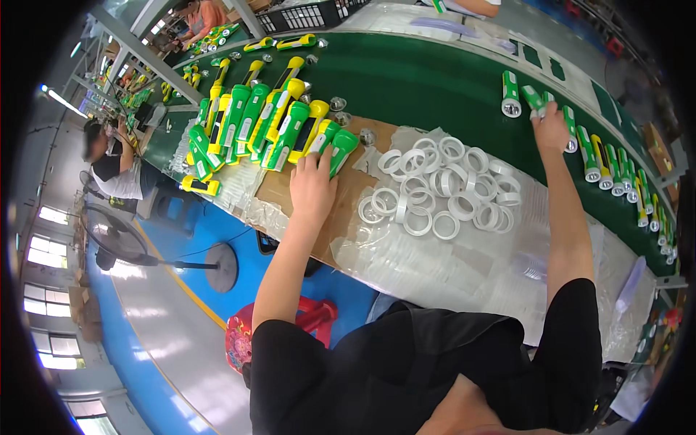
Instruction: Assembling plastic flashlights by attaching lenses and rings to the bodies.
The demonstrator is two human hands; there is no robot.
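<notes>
My left hand [313,190] is closed on a green flashlight [343,149] at the near right end of a pile of green and yellow flashlights [254,119]. At the far right, my right hand [551,132] grips another green flashlight [533,98] over the green belt. Just left of that hand, a green flashlight [510,93] stands with its clear lens end toward me. A row of green and yellow flashlights [612,170] runs off to the right of it. Between my arms lies a loose heap of white plastic rings [442,185].
Several small silvery reflector cups [338,104] sit beside the pile. Plastic sheeting and brown cardboard [355,190] cover the near table. A black crate [312,14] is at the back. To the left are a standing fan [221,267], a red stool [315,319] and a seated person [116,163].
</notes>
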